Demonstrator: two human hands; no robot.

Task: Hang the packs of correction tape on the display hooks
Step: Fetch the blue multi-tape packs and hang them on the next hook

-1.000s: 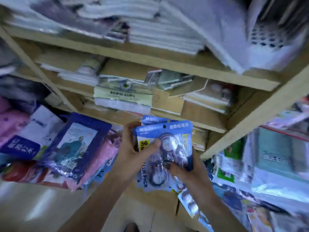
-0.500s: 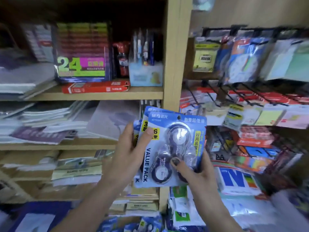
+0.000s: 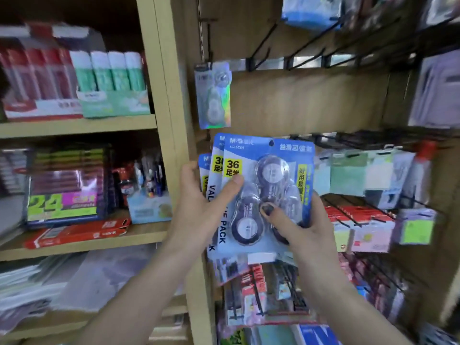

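Note:
I hold a fanned stack of blue correction tape packs [image 3: 268,155] in front of the wooden display panel. My left hand [image 3: 199,210] grips the stack's left edge, thumb pressed on the front pack by the yellow "36" label. My right hand [image 3: 303,225] holds the front pack from below right, its thumb on the clear blister. Each pack has a hang hole at the top. Bare black display hooks [image 3: 261,52] jut from a rail above the packs. A single silvery correction tape pack [image 3: 214,95] hangs on a hook at the upper left of the panel.
A wooden upright [image 3: 169,95] divides the hook panel from shelves on the left with glue sticks [image 3: 109,73], a "24" box [image 3: 62,195] and a red box [image 3: 77,232]. Hooks to the right carry sticky notes [image 3: 348,175] and red packs [image 3: 358,220]. More goods hang below.
The view has swung up and right from the lower shelves to the hook panel. Both hands have kept hold of the packs and lifted them toward the hooks.

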